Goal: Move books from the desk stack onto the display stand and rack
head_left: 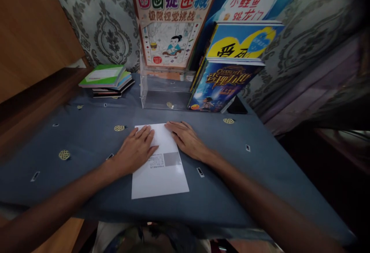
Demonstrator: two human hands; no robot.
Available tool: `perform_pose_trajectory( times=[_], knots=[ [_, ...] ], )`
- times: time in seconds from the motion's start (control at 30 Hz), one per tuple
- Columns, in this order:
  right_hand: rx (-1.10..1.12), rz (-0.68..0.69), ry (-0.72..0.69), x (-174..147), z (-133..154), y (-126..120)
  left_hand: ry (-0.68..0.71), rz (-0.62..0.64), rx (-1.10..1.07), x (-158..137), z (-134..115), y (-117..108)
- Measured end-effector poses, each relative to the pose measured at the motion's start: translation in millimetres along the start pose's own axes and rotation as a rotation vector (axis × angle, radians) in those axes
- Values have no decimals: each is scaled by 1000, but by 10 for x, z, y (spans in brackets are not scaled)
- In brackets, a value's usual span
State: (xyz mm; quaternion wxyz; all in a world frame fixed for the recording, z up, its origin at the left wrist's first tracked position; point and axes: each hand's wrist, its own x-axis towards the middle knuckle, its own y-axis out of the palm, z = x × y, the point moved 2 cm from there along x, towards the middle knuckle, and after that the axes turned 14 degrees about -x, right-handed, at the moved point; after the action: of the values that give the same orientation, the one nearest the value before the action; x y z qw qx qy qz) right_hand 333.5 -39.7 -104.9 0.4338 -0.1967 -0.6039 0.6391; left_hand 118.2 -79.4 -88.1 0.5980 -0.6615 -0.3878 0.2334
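Note:
A white printed sheet or thin booklet (160,181) lies flat on the blue-grey tablecloth, with a grey block and small upside-down print in its middle. My left hand (135,149) rests flat over its left side, fingers stretched toward the far edge and thumb pointing inward. On the opposite side, my right hand (186,139) lies along the far right edge, its fingertips touching the top right corner. Both hands have their fingers extended and grip nothing. Whether the white item has one page or several, I cannot tell.
Behind the sheet stands a clear acrylic rack (157,99) holding upright books, including a dark blue book (221,81) at its right. A stack of booklets (104,77) sits at the back left. A dark flat object (237,106) lies right of the rack. The patterned tablecloth (86,129) covers the table.

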Motion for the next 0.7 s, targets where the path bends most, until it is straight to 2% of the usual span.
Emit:
perform_pose_trajectory(
  times=[0.27,0.4,0.7],
  knots=[
    [45,30,5,10,-70,-4,299,146,-237,185,-10,15],
    [35,38,-5,12,-68,11,374,193,-297,189,-78,26],
    [7,41,4,-5,9,-63,495,286,-403,-31,-363,-65]
  ],
)
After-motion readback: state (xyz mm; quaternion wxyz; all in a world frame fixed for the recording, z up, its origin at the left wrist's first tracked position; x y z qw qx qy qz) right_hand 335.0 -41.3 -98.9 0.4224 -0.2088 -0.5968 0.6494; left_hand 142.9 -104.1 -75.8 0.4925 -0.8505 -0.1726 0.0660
